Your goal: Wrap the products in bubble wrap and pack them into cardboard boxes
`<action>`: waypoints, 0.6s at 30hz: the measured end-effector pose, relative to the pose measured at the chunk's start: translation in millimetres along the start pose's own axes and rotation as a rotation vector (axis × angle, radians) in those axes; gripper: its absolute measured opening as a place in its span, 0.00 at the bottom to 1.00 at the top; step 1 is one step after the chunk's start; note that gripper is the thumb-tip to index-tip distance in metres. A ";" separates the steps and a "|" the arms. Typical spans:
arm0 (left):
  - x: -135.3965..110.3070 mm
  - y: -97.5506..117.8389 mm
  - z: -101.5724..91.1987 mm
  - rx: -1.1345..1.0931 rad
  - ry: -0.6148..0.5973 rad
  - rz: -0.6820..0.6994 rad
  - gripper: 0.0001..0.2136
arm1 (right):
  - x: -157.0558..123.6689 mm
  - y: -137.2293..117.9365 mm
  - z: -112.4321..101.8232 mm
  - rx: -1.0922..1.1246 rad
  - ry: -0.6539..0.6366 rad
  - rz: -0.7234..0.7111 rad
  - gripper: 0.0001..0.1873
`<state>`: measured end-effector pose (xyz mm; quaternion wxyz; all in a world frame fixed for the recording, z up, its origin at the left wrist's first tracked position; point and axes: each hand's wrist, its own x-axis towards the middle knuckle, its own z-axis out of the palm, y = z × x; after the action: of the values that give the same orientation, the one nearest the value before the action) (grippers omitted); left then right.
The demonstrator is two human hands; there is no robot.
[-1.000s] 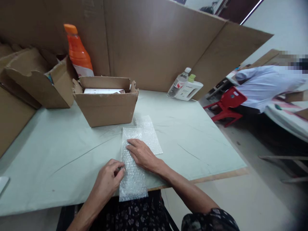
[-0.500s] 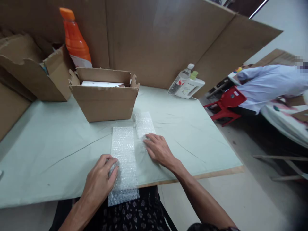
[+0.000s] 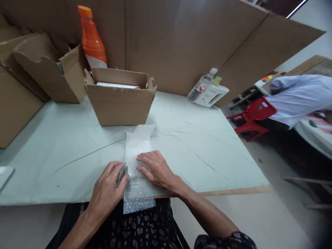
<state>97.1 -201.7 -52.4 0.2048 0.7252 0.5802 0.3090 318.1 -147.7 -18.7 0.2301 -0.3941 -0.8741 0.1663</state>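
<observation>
A long strip of clear bubble wrap [image 3: 140, 193] runs up the table's front, its near end hanging over the edge above my lap. On its upper part lies a smaller, whiter piece of bubble wrap [image 3: 141, 138], its far end reaching past the long strip. My left hand [image 3: 109, 180] rests at the strip's left edge, fingertips touching it, thumb apart from the fingers. From the right, my right hand [image 3: 157, 169] lies over the smaller piece with fingers stretched out and thumb spread. My right hand covers part of both pieces.
Behind the strips stands an open cardboard box [image 3: 121, 107] with white flat items inside. An orange bottle [image 3: 93, 41], a clear bottle [image 3: 201, 88] and a white jug [image 3: 211, 97] stand farther back. More cardboard boxes [image 3: 59, 76] are left. A person in a light shirt [image 3: 298, 97] sits right.
My right hand has moved left, and the smaller piece has come from beside the long strip to lie on top of it. My left hand has stayed at the left edge.
</observation>
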 end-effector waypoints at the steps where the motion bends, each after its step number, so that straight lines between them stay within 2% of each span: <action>1: -0.1 -0.1 0.0 -0.002 0.002 0.005 0.14 | -0.9 -1.6 5.1 -0.003 -0.050 0.018 0.15; 4: 0.6 -1.6 -0.3 0.001 0.003 0.036 0.13 | -2.5 -0.4 9.5 -0.016 -0.090 0.066 0.20; 9: 5.4 -3.9 3.9 0.066 0.044 0.104 0.12 | -0.4 7.9 8.7 -0.068 -0.157 0.083 0.17; 13: 6.6 -5.4 3.1 0.099 0.022 0.165 0.11 | -3.4 15.5 10.7 -0.020 -0.164 0.041 0.17; 16: 2.6 -6.5 -6.6 0.069 0.018 0.184 0.12 | -17.1 16.8 -3.1 0.079 -0.120 0.010 0.18; 18: -0.7 -5.9 -14.2 0.038 0.010 0.206 0.12 | -31.9 11.2 -17.4 0.122 -0.152 -0.017 0.19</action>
<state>83.1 -201.8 -46.1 0.1556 0.7832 0.5093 0.3210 352.8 -163.1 -17.9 0.1881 -0.3582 -0.8807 0.2464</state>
